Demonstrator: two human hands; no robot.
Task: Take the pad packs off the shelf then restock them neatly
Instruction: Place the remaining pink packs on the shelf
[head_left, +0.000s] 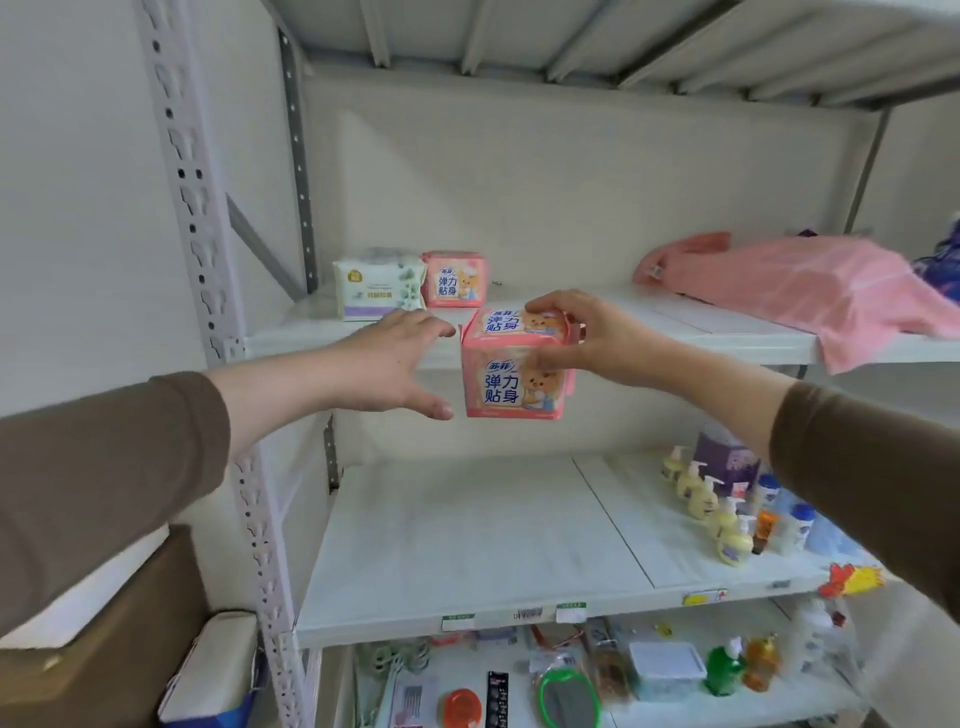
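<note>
My right hand (582, 343) grips a pink pad pack (511, 387) printed with a bear, holding it in the air just in front of the upper shelf's edge (727, 345). A second pink face shows on top of it; I cannot tell whether that is another pack. My left hand (395, 358) is spread open just left of the pack, fingers near its side, not clearly touching. At the back left of the upper shelf stand a white pad pack (376, 283) and another pink pad pack (454, 279), side by side.
A pink cloth (810, 291) lies on the right of the upper shelf. Pump bottles (717, 512) and small containers crowd the right of the middle shelf (467, 540). The bottom shelf holds assorted goods. A perforated upright post (208, 249) and cardboard boxes (104, 654) stand at left.
</note>
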